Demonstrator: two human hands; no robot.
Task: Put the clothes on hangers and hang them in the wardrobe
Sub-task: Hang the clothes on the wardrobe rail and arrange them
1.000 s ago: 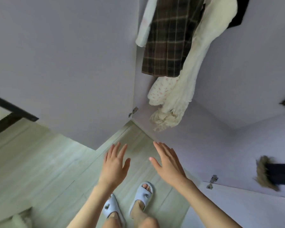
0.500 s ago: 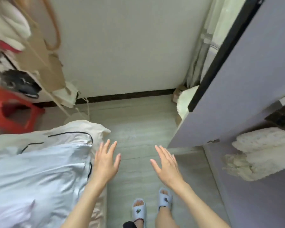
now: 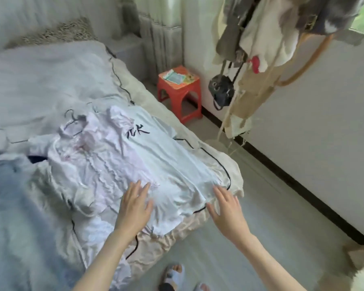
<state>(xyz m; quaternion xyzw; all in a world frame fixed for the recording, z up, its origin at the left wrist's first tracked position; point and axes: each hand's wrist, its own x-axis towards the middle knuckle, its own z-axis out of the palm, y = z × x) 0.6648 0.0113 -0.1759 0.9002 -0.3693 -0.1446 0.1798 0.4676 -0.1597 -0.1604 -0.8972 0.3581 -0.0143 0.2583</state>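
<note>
My left hand (image 3: 135, 203) and right hand (image 3: 225, 203), fingers spread, grip nothing above the shirts (image 3: 122, 164) on the bed (image 3: 40, 80); hangers (image 3: 72, 122) lie beside, so hanging remains.

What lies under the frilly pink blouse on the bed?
The pink blouse overlaps a white T-shirt with black lettering; wire hangers show near its collar. Anything directly beneath it is covered.

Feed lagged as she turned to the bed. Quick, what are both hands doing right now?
Left hand: open, fingers straight, over the white shirt, holding nothing.
Right hand: open, at the shirt's hem by the bed edge, holding nothing.
</note>
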